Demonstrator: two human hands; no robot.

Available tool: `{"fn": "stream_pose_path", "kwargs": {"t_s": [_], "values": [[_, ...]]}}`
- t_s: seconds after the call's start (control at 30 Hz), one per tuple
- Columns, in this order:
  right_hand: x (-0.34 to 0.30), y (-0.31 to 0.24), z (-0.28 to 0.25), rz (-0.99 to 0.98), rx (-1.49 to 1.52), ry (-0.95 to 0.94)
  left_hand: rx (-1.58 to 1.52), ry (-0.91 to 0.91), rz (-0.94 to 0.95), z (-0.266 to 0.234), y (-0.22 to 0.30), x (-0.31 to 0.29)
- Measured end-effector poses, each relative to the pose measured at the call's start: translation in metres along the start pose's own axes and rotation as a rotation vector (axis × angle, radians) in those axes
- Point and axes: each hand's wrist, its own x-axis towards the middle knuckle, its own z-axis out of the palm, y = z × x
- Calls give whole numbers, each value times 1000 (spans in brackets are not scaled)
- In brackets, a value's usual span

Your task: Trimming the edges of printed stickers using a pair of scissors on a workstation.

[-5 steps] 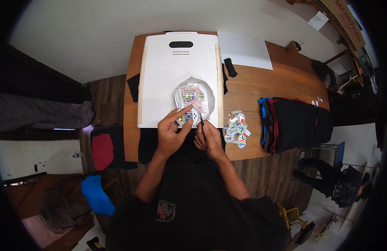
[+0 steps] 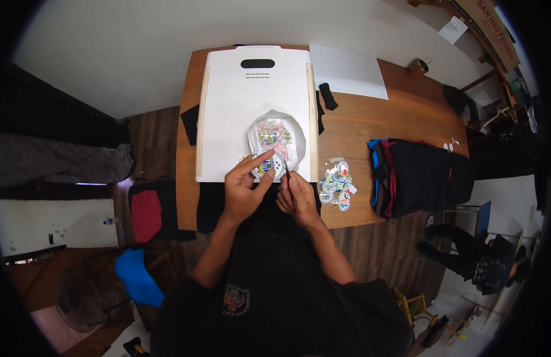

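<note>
Between the thumb and index finger of my left hand point(image 2: 239, 189) is a round white sticker-like piece point(image 2: 268, 164) with a blue and yellow print. My right hand point(image 2: 300, 199) grips a thin dark tool point(image 2: 288, 172), its upper end at the round piece's right edge; its exact kind is too small to make out. Just beyond my hands, a white round container point(image 2: 300, 134) with a crumpled-looking rim holds clear and printed scraps. It rests on a white board point(image 2: 228, 113) with a slot-shaped handle hole. To the right lies a pile of cut round prints point(image 2: 336, 184).
The wooden table point(image 2: 358, 128) bears a stack of dark folded garments point(image 2: 421, 178) at the right. A white sheet point(image 2: 350, 70) and a small black roll point(image 2: 328, 96) lie at the back. Dark cloth sits under my wrists. A brown cup point(image 2: 419, 66) stands at the far right.
</note>
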Motion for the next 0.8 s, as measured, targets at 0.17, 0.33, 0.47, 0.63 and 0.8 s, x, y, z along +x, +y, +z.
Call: {"fn": "stream_pose_path", "kwargs": {"t_s": [0.17, 0.33, 0.47, 0.63, 0.8], "values": [[0, 0, 1, -6, -9, 9, -7, -4, -5, -1, -1, 0], [-1, -1, -2, 2, 9, -1, -11, 17, 38, 0, -2, 1], [0, -7, 3, -1, -6, 0, -17, 35, 17, 0, -2, 1], [-1, -4, 2, -17, 56, 3, -37, 55, 15, 1, 0, 2], [-1, -8, 4, 11, 5, 11, -17, 56, 4, 1, -2, 2]]}}
